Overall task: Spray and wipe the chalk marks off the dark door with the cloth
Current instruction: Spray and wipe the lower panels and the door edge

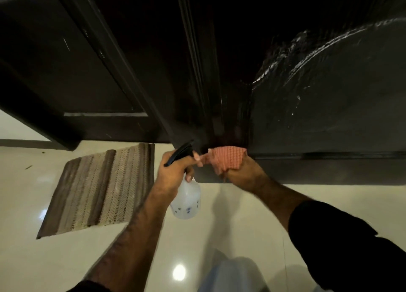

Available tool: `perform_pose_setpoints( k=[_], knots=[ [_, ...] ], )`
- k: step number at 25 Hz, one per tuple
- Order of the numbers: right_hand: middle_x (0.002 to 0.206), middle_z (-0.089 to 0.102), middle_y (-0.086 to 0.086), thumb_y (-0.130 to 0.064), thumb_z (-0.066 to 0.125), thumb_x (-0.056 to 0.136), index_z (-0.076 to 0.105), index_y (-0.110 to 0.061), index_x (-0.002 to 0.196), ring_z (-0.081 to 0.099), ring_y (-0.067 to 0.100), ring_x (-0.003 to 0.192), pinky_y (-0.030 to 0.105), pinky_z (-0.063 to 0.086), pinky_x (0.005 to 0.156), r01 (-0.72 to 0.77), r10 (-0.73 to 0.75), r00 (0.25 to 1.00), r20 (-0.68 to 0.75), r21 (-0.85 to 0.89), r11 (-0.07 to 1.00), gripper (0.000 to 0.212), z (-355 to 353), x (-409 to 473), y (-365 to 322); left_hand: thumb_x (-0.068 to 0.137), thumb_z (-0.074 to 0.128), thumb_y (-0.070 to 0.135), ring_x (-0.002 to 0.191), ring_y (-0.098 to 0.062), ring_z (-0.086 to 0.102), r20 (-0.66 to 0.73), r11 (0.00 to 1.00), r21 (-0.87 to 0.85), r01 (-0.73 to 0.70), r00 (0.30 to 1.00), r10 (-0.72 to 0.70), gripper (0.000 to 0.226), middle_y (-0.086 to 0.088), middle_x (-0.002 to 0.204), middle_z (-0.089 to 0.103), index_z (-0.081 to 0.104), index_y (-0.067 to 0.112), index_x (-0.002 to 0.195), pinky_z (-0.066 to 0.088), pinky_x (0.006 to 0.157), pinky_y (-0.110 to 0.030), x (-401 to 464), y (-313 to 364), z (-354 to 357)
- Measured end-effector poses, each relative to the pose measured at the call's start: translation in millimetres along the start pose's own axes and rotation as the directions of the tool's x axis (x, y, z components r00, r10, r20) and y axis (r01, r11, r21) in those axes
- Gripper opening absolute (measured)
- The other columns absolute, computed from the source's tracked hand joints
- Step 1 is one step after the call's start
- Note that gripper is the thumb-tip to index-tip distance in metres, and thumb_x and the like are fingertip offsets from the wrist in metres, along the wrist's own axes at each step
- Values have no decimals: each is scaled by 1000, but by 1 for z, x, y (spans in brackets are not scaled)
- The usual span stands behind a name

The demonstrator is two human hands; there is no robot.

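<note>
The dark door [318, 107] fills the top of the head view, with wet curved wipe streaks [307, 52] glistening on its right panel. My right hand [243, 171] grips a bunched orange-red checked cloth [227, 157] and holds it against the door's bottom edge. My left hand [175, 171] grips the neck of a translucent white spray bottle [186, 200] with a black trigger head [180, 152]. The bottle hangs just left of the cloth, and a left fingertip nearly touches the cloth.
A brown and beige striped mat [96, 188] lies on the glossy cream tiled floor [33, 258] at left. A second dark door panel or frame [66, 72] stands at upper left. A pale blue garment [230, 276] shows at the bottom.
</note>
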State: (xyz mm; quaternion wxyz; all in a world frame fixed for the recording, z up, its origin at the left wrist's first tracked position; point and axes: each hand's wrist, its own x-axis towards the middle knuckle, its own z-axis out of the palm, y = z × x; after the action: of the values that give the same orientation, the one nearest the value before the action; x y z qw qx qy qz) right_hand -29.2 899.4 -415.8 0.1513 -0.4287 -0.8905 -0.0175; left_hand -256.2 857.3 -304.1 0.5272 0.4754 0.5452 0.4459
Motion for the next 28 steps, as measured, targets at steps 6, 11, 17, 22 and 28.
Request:
perform_pose_setpoints(
  k=[6, 11, 17, 22, 28],
  knots=[
    [128, 73, -1, -39, 60, 105, 70, -19, 133, 63, 28, 129, 23, 46, 107, 42, -42, 999, -25, -13, 999, 36, -3, -39, 23, 89, 71, 1, 48, -22, 47, -71, 997, 18, 77, 995, -76, 11, -11, 60, 61, 67, 0, 99, 48, 61, -31, 10, -28, 32],
    [136, 68, 24, -13, 31, 112, 66, -1, 137, 62, 42, 128, 52, 37, 119, -132, 108, 970, -219, -100, 986, 45, 32, -150, 82, 92, 62, -9, 44, -23, 38, 60, 999, -4, 49, 997, -49, 6, -31, 83, 65, 68, -8, 90, 36, 49, -30, 12, -42, 47],
    [110, 73, 27, -12, 57, 91, 64, -5, 121, 70, 47, 92, 53, 61, 85, -560, 614, 699, -367, 252, 789, 32, -18, -161, 86, 77, 67, 8, 43, -22, 39, 127, 997, 13, 80, 989, -81, 17, -22, 80, 69, 69, -7, 85, 36, 50, -31, -6, -46, 76],
    [124, 73, 22, -11, 83, 82, 72, -7, 109, 73, 36, 106, 37, 63, 81, -26, 869, 401, 291, 952, -306, 29, -24, -166, 21, 77, 75, 16, 45, -19, 42, 283, 992, 89, 94, 952, -116, 18, -20, 75, 65, 73, -1, 81, 33, 49, -26, -30, -60, 105],
    [125, 75, 20, -30, 67, 98, 70, -8, 132, 74, 39, 110, 56, 61, 92, 42, 742, 395, 541, 796, -603, 41, -23, -206, -21, 81, 78, 15, 46, -14, 50, 344, 955, 273, 117, 915, -211, 20, -15, 59, 62, 75, -5, 83, 39, 52, -25, -63, -93, 158]
  ],
)
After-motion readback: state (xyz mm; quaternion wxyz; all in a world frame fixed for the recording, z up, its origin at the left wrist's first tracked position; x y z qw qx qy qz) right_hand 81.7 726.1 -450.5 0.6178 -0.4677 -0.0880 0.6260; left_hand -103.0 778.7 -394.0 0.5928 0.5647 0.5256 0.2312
